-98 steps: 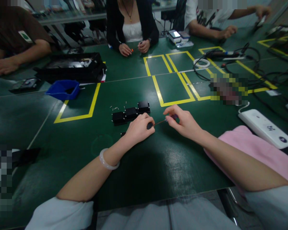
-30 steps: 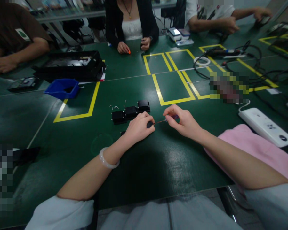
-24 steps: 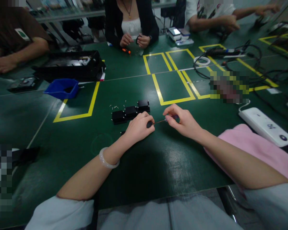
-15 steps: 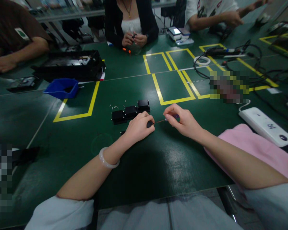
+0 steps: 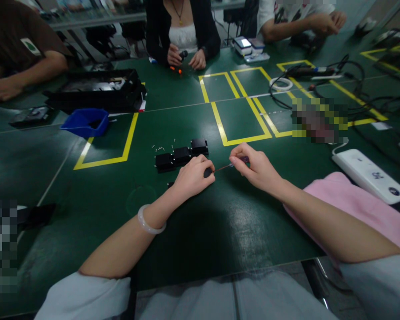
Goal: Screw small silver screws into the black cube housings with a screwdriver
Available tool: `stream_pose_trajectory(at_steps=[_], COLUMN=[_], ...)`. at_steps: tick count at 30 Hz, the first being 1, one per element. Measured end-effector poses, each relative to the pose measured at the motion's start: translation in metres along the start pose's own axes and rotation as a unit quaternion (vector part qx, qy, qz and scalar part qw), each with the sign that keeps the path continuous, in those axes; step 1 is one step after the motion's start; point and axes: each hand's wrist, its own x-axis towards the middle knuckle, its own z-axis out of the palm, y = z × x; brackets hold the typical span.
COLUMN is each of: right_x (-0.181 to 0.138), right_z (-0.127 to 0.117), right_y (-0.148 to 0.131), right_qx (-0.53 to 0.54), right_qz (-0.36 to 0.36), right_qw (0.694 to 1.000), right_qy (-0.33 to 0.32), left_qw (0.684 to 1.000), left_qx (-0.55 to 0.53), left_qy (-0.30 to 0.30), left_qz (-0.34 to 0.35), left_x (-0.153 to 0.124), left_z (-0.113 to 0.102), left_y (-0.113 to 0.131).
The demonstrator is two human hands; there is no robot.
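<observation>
My left hand (image 5: 195, 175) is closed around a small black part (image 5: 207, 172), most of which the fingers hide. In my right hand (image 5: 255, 166) is a thin screwdriver (image 5: 222, 168), pinched by its handle between thumb and fingers. Its shaft points left and its tip meets the black part. Just beyond my left hand, black box-shaped servos (image 5: 182, 154) stand in a slanting row on the table. Several small screws (image 5: 159, 148) lie loose behind them. A bit of another black piece (image 5: 170, 184) shows beside my left wrist.
A blue tray (image 5: 86, 123) and a long black housing (image 5: 96, 91) stand at the left. At the right are a white power strip (image 5: 370, 175), pink cloth (image 5: 346, 200) and tangled cables (image 5: 353, 95). Yellow tape (image 5: 246, 141) marks the green table. Co-workers sit across.
My right hand has shifted very slightly right and its fingers have turned a little on the screwdriver. My left hand stays still. Across the table, a co-worker's hands have moved apart.
</observation>
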Motion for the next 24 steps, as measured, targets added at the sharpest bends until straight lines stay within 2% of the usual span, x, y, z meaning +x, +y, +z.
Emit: stream_pose_trajectory(at_steps=[6,14,20,24], right_x=[-0.0011,-0.0004,-0.0006,-0.0007], right_z=[0.0013,-0.0014,-0.0004,-0.0012], right_y=[0.0007,-0.0009,-0.0014,-0.0025], right_qx=[-0.024,-0.008,-0.023,-0.026], right_qz=[-0.017,-0.007,-0.022,-0.022], right_qw=[0.999,1.000,0.999,0.999], right_qy=[0.018,-0.012,0.004,-0.009], left_qw=[1.000,1.000,1.000,1.000], left_qx=[-0.001,0.001,0.002,0.002], left_qy=[0.007,0.001,-0.001,-0.001], left_qz=[0.002,0.000,-0.002,0.002], left_x=[-0.0003,0.0003,-0.0003,-0.0005], left_z=[0.0011,0.0009,-0.0003,-0.0002], left_y=[-0.0006,0.0000,0.0004,-0.0001])
